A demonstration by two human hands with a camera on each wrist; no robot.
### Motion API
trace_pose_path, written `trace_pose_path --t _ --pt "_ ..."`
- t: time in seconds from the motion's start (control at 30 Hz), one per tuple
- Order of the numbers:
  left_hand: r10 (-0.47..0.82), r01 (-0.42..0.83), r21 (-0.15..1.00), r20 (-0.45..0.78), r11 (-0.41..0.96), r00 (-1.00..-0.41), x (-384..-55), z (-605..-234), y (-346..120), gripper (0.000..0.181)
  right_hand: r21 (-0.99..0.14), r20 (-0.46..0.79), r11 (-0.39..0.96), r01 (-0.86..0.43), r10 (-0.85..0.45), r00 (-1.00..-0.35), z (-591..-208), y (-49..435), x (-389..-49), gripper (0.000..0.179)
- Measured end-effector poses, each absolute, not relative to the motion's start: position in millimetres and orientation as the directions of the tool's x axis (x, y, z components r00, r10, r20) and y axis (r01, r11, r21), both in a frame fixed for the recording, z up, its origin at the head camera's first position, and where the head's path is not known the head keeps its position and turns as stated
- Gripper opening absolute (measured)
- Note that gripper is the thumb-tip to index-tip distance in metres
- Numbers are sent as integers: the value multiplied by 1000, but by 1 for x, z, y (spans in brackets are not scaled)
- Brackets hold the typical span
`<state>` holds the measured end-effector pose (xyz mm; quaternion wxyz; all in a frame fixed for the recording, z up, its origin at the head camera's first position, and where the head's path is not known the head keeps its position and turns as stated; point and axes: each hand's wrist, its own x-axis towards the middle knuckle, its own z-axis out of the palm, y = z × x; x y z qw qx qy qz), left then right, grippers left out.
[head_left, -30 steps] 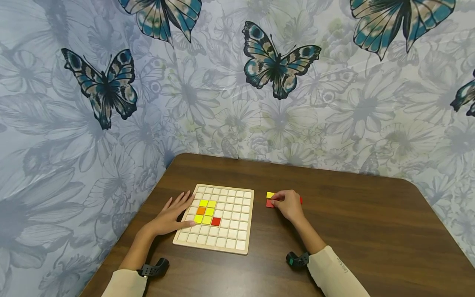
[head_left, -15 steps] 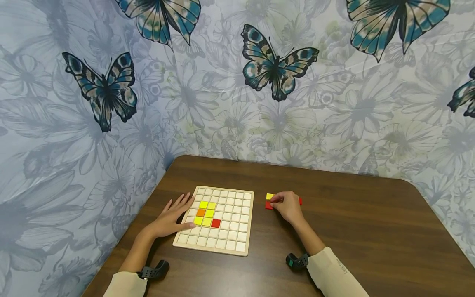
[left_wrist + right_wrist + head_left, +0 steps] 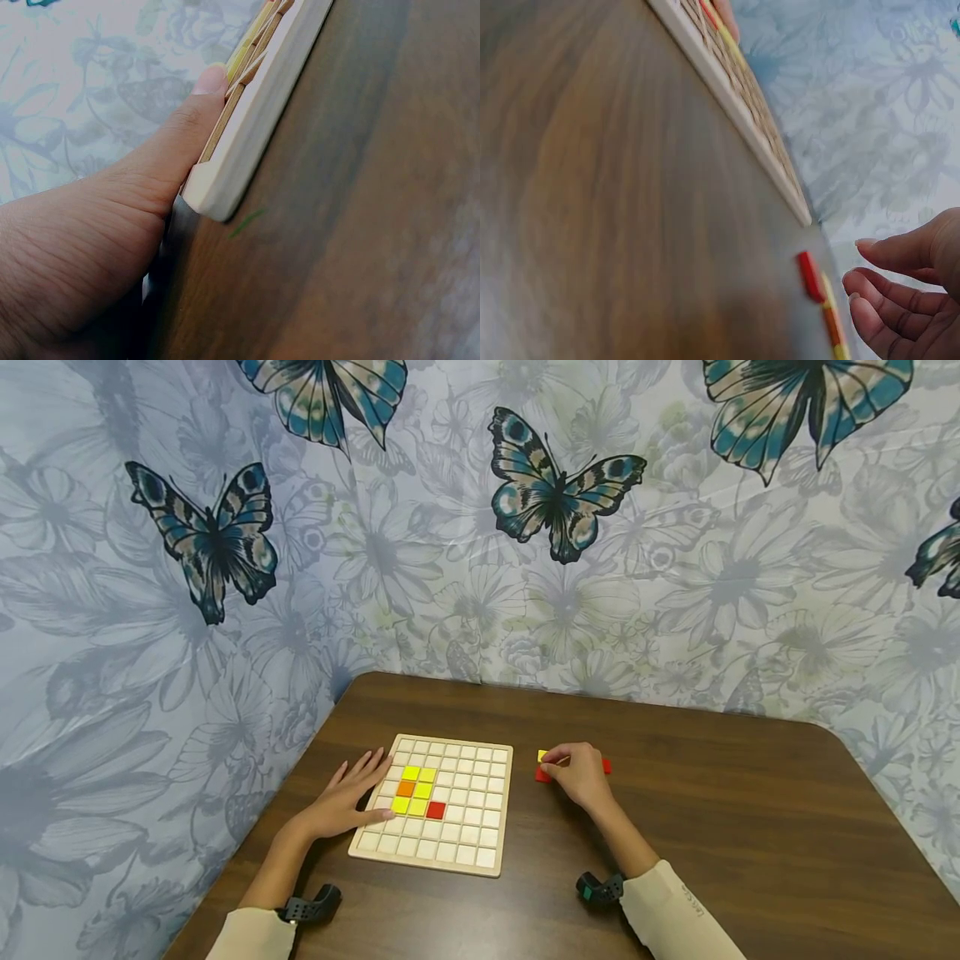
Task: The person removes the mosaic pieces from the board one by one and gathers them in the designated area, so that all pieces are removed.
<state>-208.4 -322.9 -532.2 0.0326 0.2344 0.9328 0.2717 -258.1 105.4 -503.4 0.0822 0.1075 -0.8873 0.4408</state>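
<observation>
A pale wooden grid board (image 3: pixel 467 837) lies on the table, with several yellow tiles (image 3: pixel 422 791), an orange tile (image 3: pixel 406 788) and a red tile (image 3: pixel 436 810) in its squares. Spread over the board's left edge is my left hand (image 3: pixel 347 797); its thumb (image 3: pixel 184 127) rests on the board beside the yellow tiles. My right hand (image 3: pixel 579 777) hovers at a small group of loose tiles right of the board, thumb and fingers loosely bent. A gap shows between thumb and fingertips in the right wrist view, beside a loose red tile (image 3: pixel 809 277). The hand partly hides this group.
The brown table (image 3: pixel 712 810) extends to the right and in front of the board. A floral wall with butterflies (image 3: pixel 558 497) stands behind it. Black wrist devices (image 3: pixel 311 906) sit at both sleeves.
My right hand has shifted slightly left over the loose tiles, covering more of the yellow one. The left hand and the tiles on the board stay as they were.
</observation>
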Motion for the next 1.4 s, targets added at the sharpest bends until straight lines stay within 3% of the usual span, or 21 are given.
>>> trace_pose_path --t 0.9,1.4 --pt "456 418 536 69 733 -887 -204 -537 -324 94 -732 268 490 -474 -433 -861 -488 37 -203 5" --pt "450 416 525 69 743 -890 -208 -530 -323 95 -633 234 502 -589 -601 -764 -488 1 -201 4"
